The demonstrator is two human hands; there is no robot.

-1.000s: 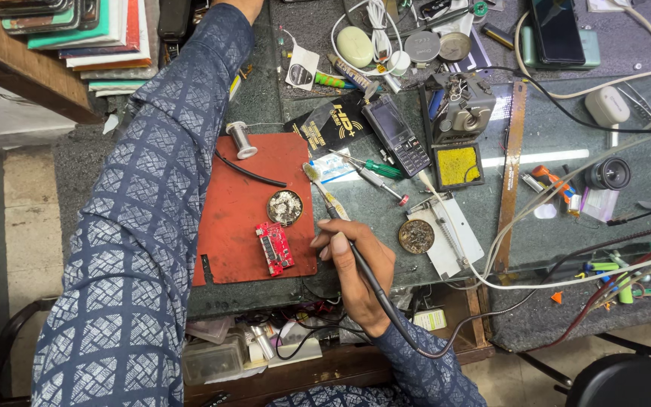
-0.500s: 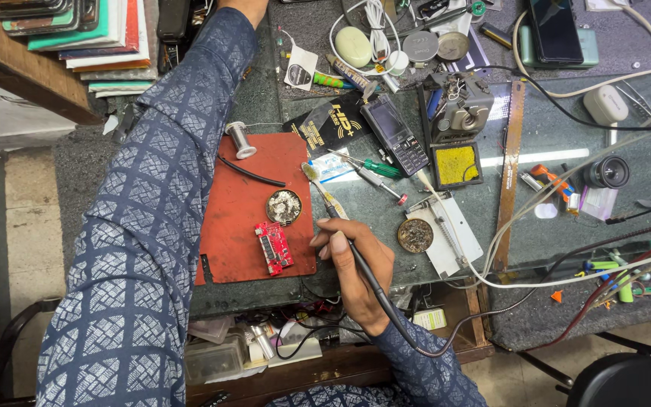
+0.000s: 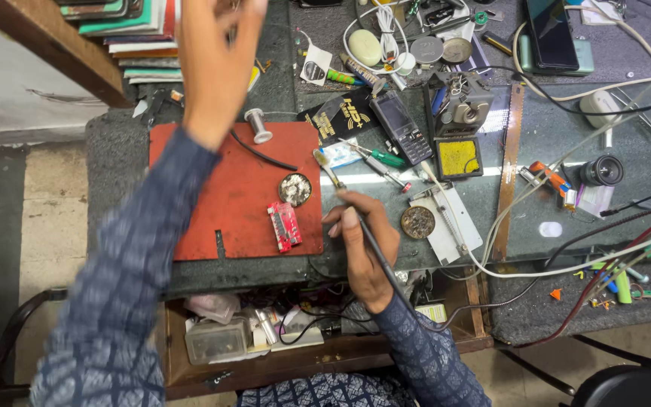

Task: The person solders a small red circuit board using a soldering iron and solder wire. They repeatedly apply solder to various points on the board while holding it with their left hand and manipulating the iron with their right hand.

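Head view: the right hand [image 3: 363, 245] grips a soldering iron [image 3: 340, 192] like a pen, its tip over the edge of the red mat [image 3: 212, 188] on the desk [image 3: 551, 136], just beside the small red circuit board [image 3: 284, 226], which lies flat and untouched. The left hand [image 3: 216, 60] is raised above the mat's far edge near the solder spool [image 3: 256, 124], fingers loosely spread and blurred; whether it holds anything cannot be told. Judged from this, soldering on the board is not yet under way: iron ready, no contact made.

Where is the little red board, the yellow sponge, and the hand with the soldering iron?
Red board [image 3: 285, 226], head view, middle of its top face.
Yellow sponge [image 3: 458, 157], head view, its centre.
Right hand [image 3: 365, 241], head view, back of the hand.
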